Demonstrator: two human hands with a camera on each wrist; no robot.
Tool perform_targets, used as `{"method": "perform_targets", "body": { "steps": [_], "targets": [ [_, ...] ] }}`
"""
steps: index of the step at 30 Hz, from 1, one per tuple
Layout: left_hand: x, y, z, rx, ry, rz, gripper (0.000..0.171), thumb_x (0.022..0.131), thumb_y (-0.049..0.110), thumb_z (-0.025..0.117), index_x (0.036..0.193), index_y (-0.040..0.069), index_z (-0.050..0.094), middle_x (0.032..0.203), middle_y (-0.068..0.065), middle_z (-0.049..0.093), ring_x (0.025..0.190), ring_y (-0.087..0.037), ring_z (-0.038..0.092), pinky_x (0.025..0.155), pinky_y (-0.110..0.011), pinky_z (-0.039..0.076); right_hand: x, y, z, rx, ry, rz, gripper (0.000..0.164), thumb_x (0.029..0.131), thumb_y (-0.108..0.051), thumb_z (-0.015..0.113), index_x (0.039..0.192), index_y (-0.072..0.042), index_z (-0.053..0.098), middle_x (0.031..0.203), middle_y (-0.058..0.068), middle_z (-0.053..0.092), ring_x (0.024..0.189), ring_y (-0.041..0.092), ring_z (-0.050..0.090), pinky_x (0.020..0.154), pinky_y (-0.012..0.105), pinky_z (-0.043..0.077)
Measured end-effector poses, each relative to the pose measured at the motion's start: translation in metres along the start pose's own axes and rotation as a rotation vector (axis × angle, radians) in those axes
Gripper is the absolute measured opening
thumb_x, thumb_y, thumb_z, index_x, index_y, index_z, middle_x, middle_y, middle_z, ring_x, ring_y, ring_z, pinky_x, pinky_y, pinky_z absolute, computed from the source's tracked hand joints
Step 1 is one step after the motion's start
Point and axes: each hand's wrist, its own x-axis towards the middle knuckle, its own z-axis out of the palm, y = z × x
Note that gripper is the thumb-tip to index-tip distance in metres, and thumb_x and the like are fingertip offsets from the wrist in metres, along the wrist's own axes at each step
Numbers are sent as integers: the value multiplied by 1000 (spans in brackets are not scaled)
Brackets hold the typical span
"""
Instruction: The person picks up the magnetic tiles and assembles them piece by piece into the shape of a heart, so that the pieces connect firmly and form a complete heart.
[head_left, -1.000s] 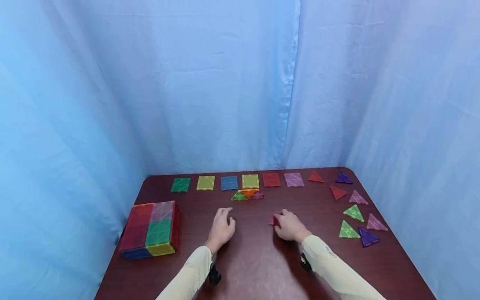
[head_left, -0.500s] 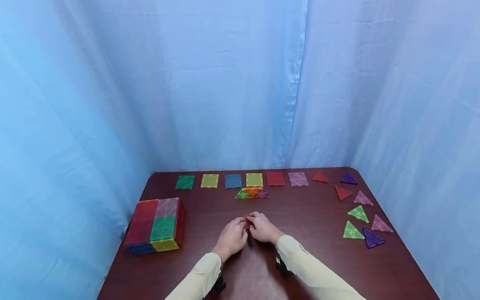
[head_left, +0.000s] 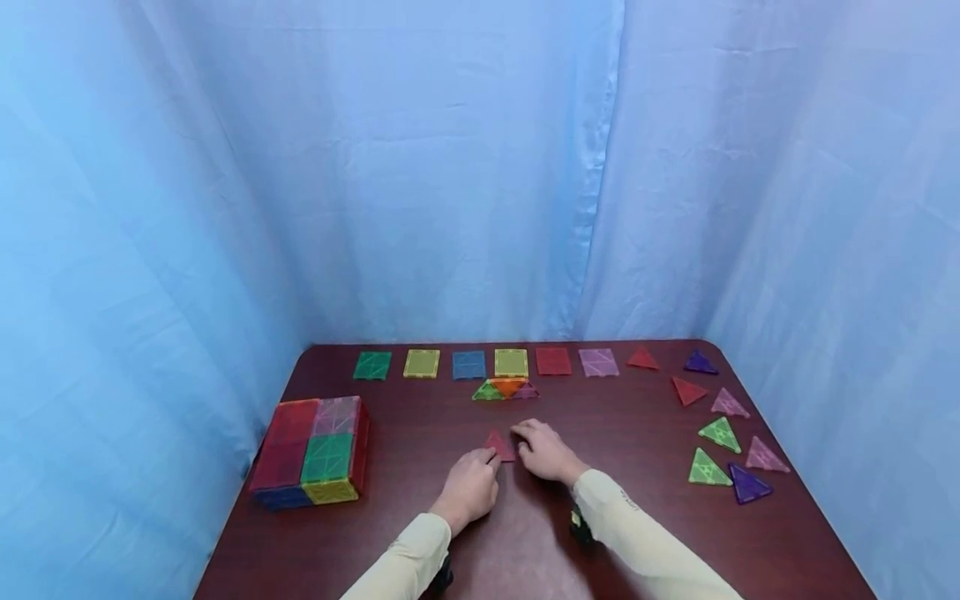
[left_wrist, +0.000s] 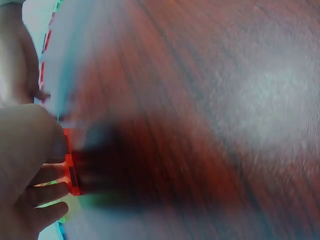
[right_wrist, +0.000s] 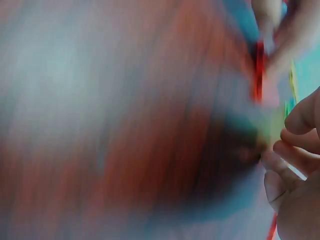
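Note:
My left hand [head_left: 468, 485] pinches a red triangular magnetic tile [head_left: 501, 448] at its lower left corner, close over the middle of the table. In the left wrist view the thumb lies over the red tile [left_wrist: 73, 177] and fingers show beyond it. My right hand [head_left: 549, 452] is just to the right of the tile, apart from it, holding nothing, its fingers loosely bent. The right wrist view, blurred, has the red tile [right_wrist: 259, 75] at the left hand's fingertips. Farther back, a strip of green, orange and purple triangles [head_left: 507, 387] lies against a yellow square tile [head_left: 512, 362].
Several square tiles [head_left: 553, 362] form a row along the table's far edge. Loose triangles [head_left: 709, 468] in red, purple, pink and green lie at the right. A block of stacked colored tiles [head_left: 307, 450] stands at the left. Blue curtains [head_left: 480, 167] surround the table.
My right hand brought the red triangle leftward to the middle, where both hands met on it. The left hand now holds it, and the right hand has let go and drawn back right.

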Motion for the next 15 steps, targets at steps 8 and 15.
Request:
{"method": "perform_targets", "body": {
  "steps": [8,15],
  "targets": [
    [-4,-6,-6,-85,-96,-83,34,88,13,67,120,5,74,128,-9,70,122,-21,65,104,-32,51,-14,88,-77,-178,68,250,51,95,-19,58,139,7,53,138,33,51,124,54,51,99,70,41],
    [-2,-7,-11,-147,-169,-151,35,91,13,66,125,4,72,134,-10,67,127,-23,62,101,-35,53,-29,157,-142,-197,-32,511,70,94,-32,54,140,19,40,144,44,33,127,62,39,98,75,36]
  ]
}}
